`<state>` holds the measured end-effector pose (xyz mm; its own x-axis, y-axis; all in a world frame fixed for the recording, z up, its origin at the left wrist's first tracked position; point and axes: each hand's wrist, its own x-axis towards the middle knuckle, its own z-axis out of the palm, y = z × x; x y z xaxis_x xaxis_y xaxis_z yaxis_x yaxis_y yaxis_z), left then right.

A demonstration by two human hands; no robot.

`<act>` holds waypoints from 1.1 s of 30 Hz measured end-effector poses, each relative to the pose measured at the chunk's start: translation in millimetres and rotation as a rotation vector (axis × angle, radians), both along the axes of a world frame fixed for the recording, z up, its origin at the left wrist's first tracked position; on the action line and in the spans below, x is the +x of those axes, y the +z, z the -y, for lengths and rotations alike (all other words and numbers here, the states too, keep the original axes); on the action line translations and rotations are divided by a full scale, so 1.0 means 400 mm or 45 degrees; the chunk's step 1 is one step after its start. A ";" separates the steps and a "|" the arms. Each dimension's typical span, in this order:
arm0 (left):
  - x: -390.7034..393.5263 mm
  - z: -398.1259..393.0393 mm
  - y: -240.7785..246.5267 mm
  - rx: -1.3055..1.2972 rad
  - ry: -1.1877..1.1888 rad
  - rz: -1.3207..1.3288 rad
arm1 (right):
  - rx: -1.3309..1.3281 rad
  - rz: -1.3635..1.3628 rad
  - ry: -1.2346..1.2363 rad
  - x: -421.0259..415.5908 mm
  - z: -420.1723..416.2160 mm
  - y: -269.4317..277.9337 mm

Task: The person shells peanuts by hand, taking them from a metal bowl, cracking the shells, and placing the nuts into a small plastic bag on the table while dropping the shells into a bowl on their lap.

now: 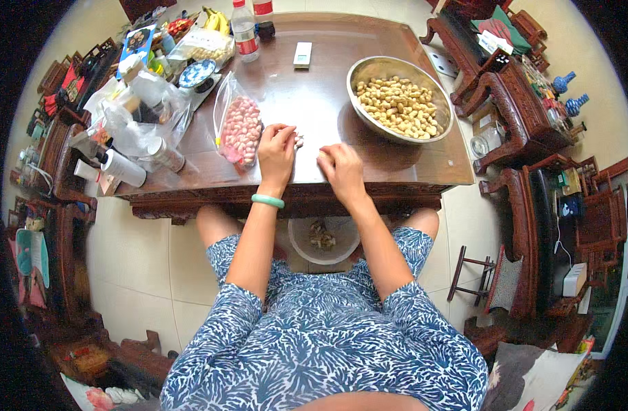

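My left hand [277, 156], with a pale green bangle [267, 201] on its wrist, is over the table's front part, thumb and fingers pinched together. Whether anything sits between them is hidden. A few shelled peanut kernels [299, 139] lie beside its fingertips. Just left of that hand is a zip bag of pink peanut kernels [242, 126], its mouth toward the back. My right hand [343, 168] is curled, with a small pale peanut piece [322, 153] at thumb and forefinger. Beyond it, to the right, a steel bowl [362, 119] holds unshelled peanuts [396, 105].
Between my knees, a whitish basin [296, 246] on the floor holds peanut shells [321, 237]. Plastic bags [144, 110], a white bottle [123, 168] and a blue-patterned dish [197, 73] crowd the table's left. Farther back are a drink bottle [244, 36] and a small white device [302, 55].
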<state>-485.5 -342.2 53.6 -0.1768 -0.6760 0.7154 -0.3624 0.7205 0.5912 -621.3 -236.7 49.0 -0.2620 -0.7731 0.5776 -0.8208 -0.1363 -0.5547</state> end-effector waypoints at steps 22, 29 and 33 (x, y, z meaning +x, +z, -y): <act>-0.080 -0.090 0.020 0.742 -0.539 -0.166 | -0.025 -0.269 -0.476 -0.365 -0.155 0.277; -0.068 -0.092 0.021 0.700 -0.537 -0.161 | 0.760 -0.415 -0.438 -0.556 0.001 0.222; -0.073 -0.087 -0.001 0.649 -0.541 -0.205 | 0.785 -0.430 -0.408 -0.587 0.041 0.181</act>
<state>-514.6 -307.2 53.2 -0.4197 -0.8308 0.3656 0.0112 0.3980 0.9173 -856.0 -253.0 121.2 -0.4134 -0.8972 0.1554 -0.9063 0.3889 -0.1654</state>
